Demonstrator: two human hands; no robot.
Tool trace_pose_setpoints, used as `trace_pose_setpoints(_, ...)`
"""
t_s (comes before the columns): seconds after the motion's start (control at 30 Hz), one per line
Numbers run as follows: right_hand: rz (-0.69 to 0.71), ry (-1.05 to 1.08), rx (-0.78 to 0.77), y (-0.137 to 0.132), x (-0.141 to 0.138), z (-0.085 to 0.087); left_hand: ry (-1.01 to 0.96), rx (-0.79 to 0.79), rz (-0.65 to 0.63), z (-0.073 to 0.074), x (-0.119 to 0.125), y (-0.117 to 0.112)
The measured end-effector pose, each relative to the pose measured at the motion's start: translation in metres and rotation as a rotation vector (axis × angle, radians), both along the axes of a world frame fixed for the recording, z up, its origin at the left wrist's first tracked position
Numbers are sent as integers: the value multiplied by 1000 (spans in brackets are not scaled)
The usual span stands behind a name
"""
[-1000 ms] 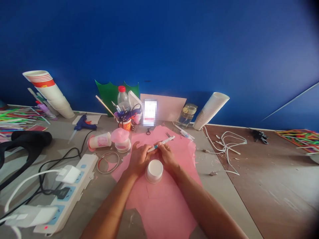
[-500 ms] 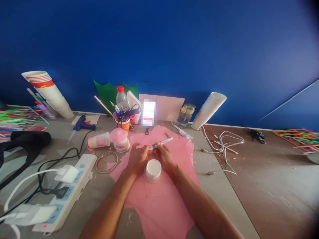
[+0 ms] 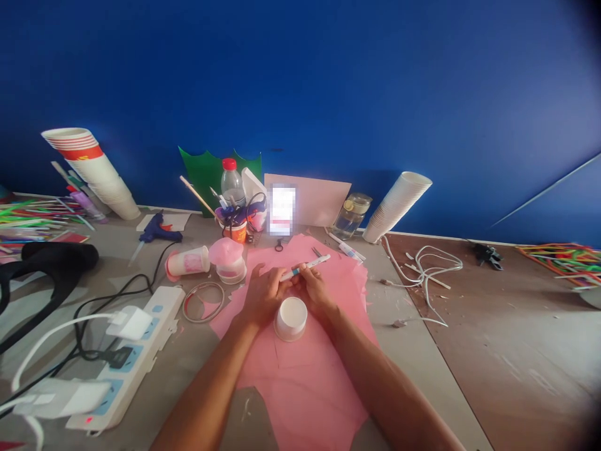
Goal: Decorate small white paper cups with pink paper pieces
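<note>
Both hands meet over a sheet of pink paper (image 3: pixel 314 382) and hold a white marker (image 3: pixel 319 262) with a blue band. My left hand (image 3: pixel 263 293) pinches the marker's left end. The fingers of my right hand (image 3: pixel 317 289) are closed around its middle, and its right end sticks out past them. Between my wrists, a small white paper cup (image 3: pixel 293 316) stands upside down on the paper. Scissors (image 3: pixel 318 252) lie just beyond the right hand, partly hidden.
To the left are a power strip (image 3: pixel 136 357), a tape roll (image 3: pixel 203 302), a glue gun (image 3: pixel 160 228) and pink-decorated cups (image 3: pixel 228 260). Stacked paper cups (image 3: pixel 399 203) lean against the blue wall, beside a glass jar (image 3: pixel 352 216). A white cable (image 3: pixel 429 269) lies at right.
The marker's right end has risen slightly and shifted right, and both hands still hold it. The whole view has shifted a little.
</note>
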State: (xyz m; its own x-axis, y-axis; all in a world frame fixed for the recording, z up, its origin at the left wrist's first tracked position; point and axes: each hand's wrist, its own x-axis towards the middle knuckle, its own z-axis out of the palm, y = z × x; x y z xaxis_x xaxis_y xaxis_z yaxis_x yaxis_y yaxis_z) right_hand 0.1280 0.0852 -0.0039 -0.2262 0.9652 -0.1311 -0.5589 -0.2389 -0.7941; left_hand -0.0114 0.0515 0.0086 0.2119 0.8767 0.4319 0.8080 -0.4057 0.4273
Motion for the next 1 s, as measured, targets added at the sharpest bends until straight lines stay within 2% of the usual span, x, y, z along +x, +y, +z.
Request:
trace_pose_setpoints(0.23,-20,-5,9,-3,0,0,98,89,8,-3,3,-3)
trace_pose_setpoints(0.37,-20,-12,-2,-4,-3,-3,125,83,34,-1,7,-6)
trace_pose_setpoints(0.47,-8,5,-13,0,2,-5,144,79,48,-1,2,-5)
trace_pose_setpoints(0.53,-60,47,-32,8,12,-6,123,89,95,-1,-6,-3)
trace_pose_setpoints(0.63,-269,176,-30,20,31,-6,15,140,255,-3,-15,1)
trace_pose_setpoints(0.67,-269,192,-24,23,35,-6,-16,153,269,-4,-14,2)
trace_pose_setpoints(0.8,-188,175,-44,25,35,-6,-25,136,107,-6,2,2)
trace_pose_setpoints(0.9,-168,204,-54,22,32,-6,-85,135,94,-6,6,1)
trace_pose_setpoints(1.0,-162,256,-64,20,34,-5,-155,113,139,-5,-5,2)
